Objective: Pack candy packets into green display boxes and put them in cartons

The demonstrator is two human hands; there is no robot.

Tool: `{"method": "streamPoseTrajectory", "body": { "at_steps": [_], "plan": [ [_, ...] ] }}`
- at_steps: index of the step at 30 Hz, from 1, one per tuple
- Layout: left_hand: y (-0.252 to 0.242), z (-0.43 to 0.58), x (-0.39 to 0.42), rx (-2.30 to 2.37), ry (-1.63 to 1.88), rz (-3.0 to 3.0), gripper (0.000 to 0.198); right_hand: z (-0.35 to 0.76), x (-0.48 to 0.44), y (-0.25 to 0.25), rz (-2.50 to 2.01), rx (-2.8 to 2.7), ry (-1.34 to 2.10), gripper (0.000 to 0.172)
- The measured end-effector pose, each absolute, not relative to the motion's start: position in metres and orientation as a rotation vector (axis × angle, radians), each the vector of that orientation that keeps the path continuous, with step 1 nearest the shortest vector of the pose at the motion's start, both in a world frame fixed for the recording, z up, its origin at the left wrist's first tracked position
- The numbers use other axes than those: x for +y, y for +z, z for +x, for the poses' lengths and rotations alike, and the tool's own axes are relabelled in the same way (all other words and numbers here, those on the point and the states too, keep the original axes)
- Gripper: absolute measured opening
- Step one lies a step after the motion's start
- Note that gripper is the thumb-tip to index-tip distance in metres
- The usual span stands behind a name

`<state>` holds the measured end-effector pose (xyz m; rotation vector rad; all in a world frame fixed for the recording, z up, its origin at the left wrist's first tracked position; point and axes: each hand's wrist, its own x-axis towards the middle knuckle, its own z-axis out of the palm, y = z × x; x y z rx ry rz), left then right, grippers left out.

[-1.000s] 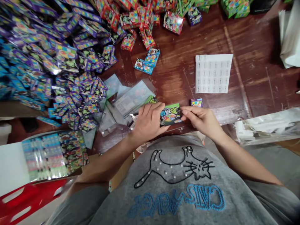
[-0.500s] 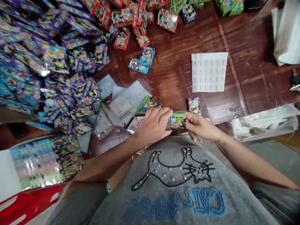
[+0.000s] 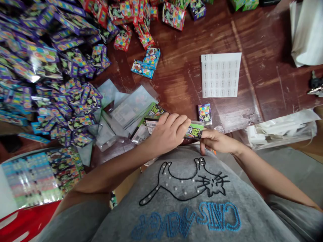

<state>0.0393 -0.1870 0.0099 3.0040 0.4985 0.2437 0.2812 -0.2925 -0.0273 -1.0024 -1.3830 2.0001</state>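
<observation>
My left hand (image 3: 169, 134) is wrapped over a long black-and-green printed box (image 3: 194, 131), held level close to my shirt. A barcode shows on the box's left part; its middle is under my fingers. At the right end of that box, my right hand (image 3: 218, 142) pinches with thumb and fingers. Beneath and left of my left hand lies another black-and-green printed package (image 3: 154, 109), partly covered. Just beyond my right hand, a small purple box (image 3: 205, 113) lies on the table.
A heap of small purple boxes (image 3: 73, 64) fills the left, with red boxes (image 3: 173, 15) behind. Two or so blue boxes (image 3: 151, 57) lie mid-table. Clear plastic sleeves (image 3: 131, 107) spread left of my hands. A sticker sheet (image 3: 220, 74), keys (image 3: 316, 84) and a plastic bag (image 3: 282, 129) are rightward.
The black-and-green box has tilted, its right end sitting slightly lower and further right. My right hand has shifted a little down and right along its end. The view has moved slightly.
</observation>
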Motion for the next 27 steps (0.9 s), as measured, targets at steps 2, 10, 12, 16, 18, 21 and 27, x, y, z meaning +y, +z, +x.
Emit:
{"method": "streamPoseTrajectory", "body": {
  "at_steps": [2,10,12,16,18,21,27],
  "plan": [
    [0.012,0.045,-0.187,0.496,0.21,3.003,0.037,0.286,-0.294,-0.024,-0.993,-1.396,2.002,0.04],
    [0.018,0.052,-0.179,0.446,0.231,3.053,0.042,0.289,-0.293,-0.017,-0.878,-1.281,2.032,0.038],
    [0.018,0.052,-0.179,0.449,0.214,3.049,0.044,0.287,-0.294,-0.018,-0.838,-1.223,2.065,0.037],
    [0.02,0.056,-0.178,0.464,0.251,3.059,0.044,0.284,-0.292,-0.02,-0.855,-1.126,2.043,0.036],
    [0.02,0.058,-0.176,0.483,0.279,3.051,0.043,0.283,-0.289,-0.018,-0.829,-1.086,2.016,0.038],
    [0.019,0.06,-0.172,0.497,0.272,3.027,0.048,0.282,-0.285,-0.013,-0.805,-1.05,2.002,0.04],
    [0.012,0.059,-0.173,0.456,0.183,2.917,0.07,0.3,-0.295,-0.004,-0.868,-0.989,2.068,0.051]
  ]
}}
